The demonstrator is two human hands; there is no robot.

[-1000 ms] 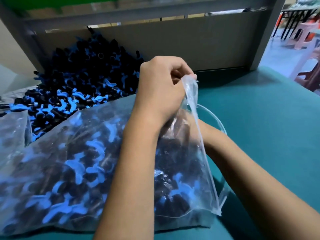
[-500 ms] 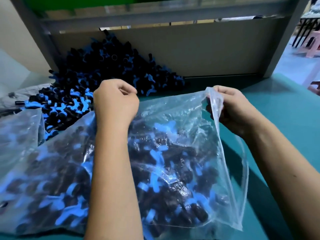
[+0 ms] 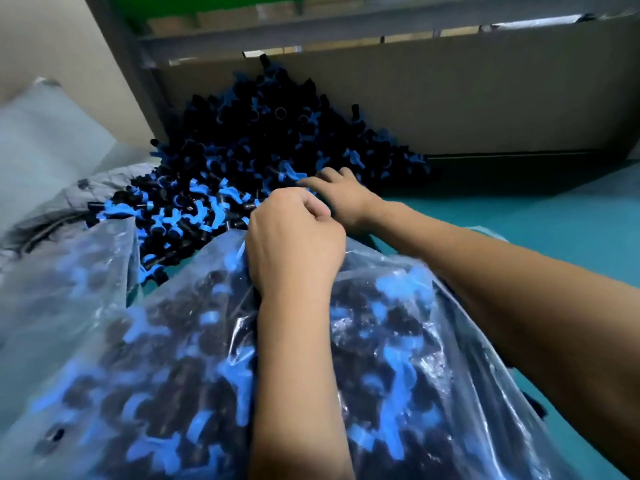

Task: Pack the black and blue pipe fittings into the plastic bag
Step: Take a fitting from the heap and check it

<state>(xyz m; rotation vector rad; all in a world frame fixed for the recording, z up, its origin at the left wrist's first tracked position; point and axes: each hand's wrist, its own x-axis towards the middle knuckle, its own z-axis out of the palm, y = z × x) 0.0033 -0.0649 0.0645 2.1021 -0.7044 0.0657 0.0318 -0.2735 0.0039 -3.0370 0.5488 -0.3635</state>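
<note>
Half a second on, the right hand (image 3: 341, 199) has let go of the bag's edge and reached up to the foot of the fittings pile (image 3: 263, 157) at frame centre, fingers loosely extended onto the black and blue pieces; whether it holds one cannot be told. Left hand (image 3: 294, 237) stays fisted, gripping the rim of the plastic bag (image 3: 398, 341), which fills the lower frame, already heavy with fittings. Behind the pile stands a cardboard panel (image 3: 485, 109). Green tabletop (image 3: 554, 216) shows at right. A second bag (image 3: 69, 271) slumps at lower left.
</note>
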